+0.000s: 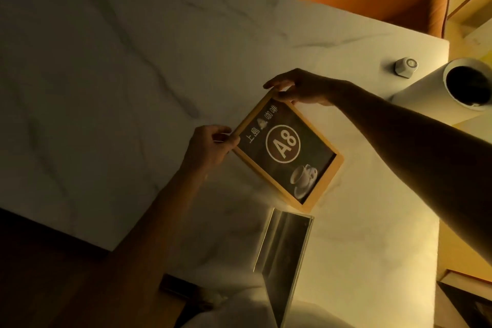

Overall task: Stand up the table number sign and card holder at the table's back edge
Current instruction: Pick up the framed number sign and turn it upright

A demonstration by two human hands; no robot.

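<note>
The left hand (210,149) comes up from the lower left with the forearm angled toward the middle of the marble bench (106,74), wrist roughly straight, and its grip is narrow, thumb and fingertips pinched on the near-left corner of the table number sign (287,152). The sign, a wood-framed dark board marked A8, sits just right of centre, turned diagonally with its face up toward the camera; whether its lower edge rests on the bench or is lifted clear I cannot tell. To stand it well, I would judge the sensible course is to keep both corner pinches light and even, swing the frame square to the back edge, settle its bottom rail first and only then let go, one hand after the other, so it does not topple. Below it, toward the person's body, the clear card holder (285,255) stands apart from both hands. Further right, the right hand (300,88) reaches in from the right side, arm long and nearly extended, its grip also closed on the sign's far top corner, fingers curled over the frame.
</note>
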